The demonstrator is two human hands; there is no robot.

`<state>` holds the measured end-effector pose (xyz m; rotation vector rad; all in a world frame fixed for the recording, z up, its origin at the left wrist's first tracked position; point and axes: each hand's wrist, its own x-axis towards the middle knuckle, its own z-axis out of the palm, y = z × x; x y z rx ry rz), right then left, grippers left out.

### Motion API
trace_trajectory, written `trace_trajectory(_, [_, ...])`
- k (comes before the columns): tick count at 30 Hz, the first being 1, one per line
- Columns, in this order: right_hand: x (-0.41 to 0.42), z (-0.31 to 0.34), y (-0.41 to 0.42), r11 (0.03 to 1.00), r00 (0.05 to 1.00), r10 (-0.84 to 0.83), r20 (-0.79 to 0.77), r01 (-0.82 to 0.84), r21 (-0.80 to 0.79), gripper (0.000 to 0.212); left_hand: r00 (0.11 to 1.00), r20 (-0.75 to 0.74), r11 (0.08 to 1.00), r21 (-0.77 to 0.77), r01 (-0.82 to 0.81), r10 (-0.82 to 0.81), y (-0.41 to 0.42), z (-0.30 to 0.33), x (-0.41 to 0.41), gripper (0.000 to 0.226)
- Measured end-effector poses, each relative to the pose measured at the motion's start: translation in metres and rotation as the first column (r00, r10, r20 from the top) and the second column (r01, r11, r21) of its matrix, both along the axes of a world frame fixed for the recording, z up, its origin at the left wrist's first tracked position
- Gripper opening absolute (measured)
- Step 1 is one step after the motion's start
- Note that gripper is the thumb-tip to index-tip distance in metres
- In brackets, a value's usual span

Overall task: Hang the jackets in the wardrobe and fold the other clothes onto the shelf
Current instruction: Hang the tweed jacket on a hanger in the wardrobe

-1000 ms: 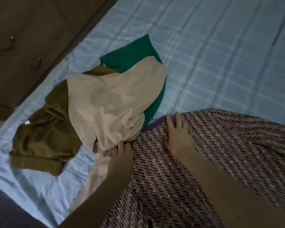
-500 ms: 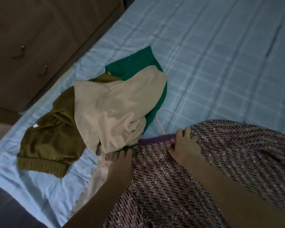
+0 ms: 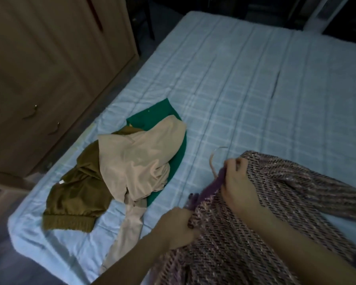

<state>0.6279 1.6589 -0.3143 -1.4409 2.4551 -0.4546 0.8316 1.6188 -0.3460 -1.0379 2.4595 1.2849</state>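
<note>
Both hands now lift the tweed jacket (image 3: pixel 265 229) off the quilted bed (image 3: pixel 245 89); I see left hand (image 3: pixel 178 229) and right hand (image 3: pixel 237 182) pinching its woven collar beside the curved hanger hook (image 3: pixel 214 159).

Left hand (image 3: pixel 178 227) and right hand (image 3: pixel 235 183) both curled in a pinch, forearms bare, well forward.

Bedroom in a home, from what I see. Bed (image 3: pixel 245 83) with a light-blue checked quilt fills most of my view; brown wooden wardrobe (image 3: pixel 49 68) with drawer handles at 10 o'clock; loose pile of clothes (image 3: pixel 119 171) on the quilt at 8 o'clock. Lighting dim.
</note>
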Motion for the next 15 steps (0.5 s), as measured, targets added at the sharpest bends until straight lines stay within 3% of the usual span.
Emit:
trace_trajectory(2, [0.004, 0.013, 0.004, 0.985, 0.985, -0.160, 0.071, 0.164, -0.054, 0.031, 0.991, -0.108, 0.996, 0.057, -0.073, 0.079, 0.010, 0.022, -0.004, 0.035])
trace_trajectory(4, [0.005, 0.026, 0.010, 0.965, 0.949, -0.260, 0.178, 0.261, 0.021, 0.024, 0.982, -0.142, 0.990, 0.083, -0.112, 0.123, 0.019, 0.039, -0.002, 0.028])
trace_trajectory(7, [0.017, 0.051, 0.018, 0.948, 0.883, -0.309, 0.353, 0.254, 0.194, 0.028, 0.971, -0.151, 0.975, 0.148, -0.164, 0.186, 0.030, 0.058, 0.006, 0.010])
trace_trajectory(12, [0.058, 0.099, 0.035, 0.935, 0.794, -0.355, 0.494, 0.300, 0.189, 0.027, 0.905, -0.151, 0.903, 0.241, -0.357, 0.398, 0.053, 0.100, 0.008, 0.017])
trace_trajectory(15, [0.084, 0.114, 0.053, 0.941, 0.799, -0.339, 0.496, 0.287, 0.181, 0.025, 0.870, -0.138, 0.864, 0.262, -0.429, 0.474, 0.084, 0.118, -0.001, 0.013])
